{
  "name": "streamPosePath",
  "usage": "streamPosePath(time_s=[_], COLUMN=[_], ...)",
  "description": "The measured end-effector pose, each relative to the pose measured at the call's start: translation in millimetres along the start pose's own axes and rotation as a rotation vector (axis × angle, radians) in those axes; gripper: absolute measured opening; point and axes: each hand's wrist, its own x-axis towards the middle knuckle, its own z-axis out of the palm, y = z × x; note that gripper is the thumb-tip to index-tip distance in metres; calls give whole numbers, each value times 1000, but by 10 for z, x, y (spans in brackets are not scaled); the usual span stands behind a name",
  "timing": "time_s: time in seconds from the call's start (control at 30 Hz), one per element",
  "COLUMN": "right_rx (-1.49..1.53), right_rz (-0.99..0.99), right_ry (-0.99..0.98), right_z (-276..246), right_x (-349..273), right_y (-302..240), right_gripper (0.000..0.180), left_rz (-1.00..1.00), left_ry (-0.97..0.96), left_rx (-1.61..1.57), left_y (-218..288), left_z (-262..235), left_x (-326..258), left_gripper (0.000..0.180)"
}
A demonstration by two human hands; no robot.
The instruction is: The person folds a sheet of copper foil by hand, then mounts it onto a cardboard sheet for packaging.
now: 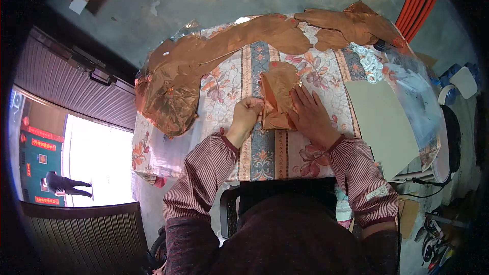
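Observation:
A folded piece of shiny copper-coloured foil, looking like a flat foil balloon point(279, 91), lies in front of me on the flower-patterned tablecloth point(218, 89). At its left edge my left hand point(246, 117) is closed, thumb and forefinger pinching the foil's margin. My right hand point(311, 114) lies flat along the right side of the foil, fingers stretched forward and pressing on it. More flat copper-coloured foil point(239, 38) runs along the far side of the table, with a crumpled bunch point(170, 97) at the left.
A beige sheet of card point(382, 122) covers the table's right part. Beyond it are a pile of small white rings point(369, 63) and clear plastic bags point(417, 102). A white chair point(462, 81) stands at the right. Through the left doorway, a person point(66, 184) is outside.

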Motion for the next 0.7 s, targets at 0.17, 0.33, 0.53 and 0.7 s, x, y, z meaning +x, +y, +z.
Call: streamPosePath(time_s=[0.17,0.33,0.53,0.7], right_rx=[-24,-15,-34,-40], right_rz=[-9,2,9,-11], right_ry=[-4,-50,-29,-47], right_z=[-20,-71,-45,-79], right_x=[-13,5,-17,7], right_y=[6,-44,17,-46], right_gripper=[55,56,56,57], left_rz=[11,77,-14,89], left_ry=[-32,-78,-166,-117], left_rx=[79,343,377,572], left_y=[61,92,281,94], left_z=[-7,-68,28,-92], left_x=[-28,45,88,336], left_gripper=[10,17,21,21])
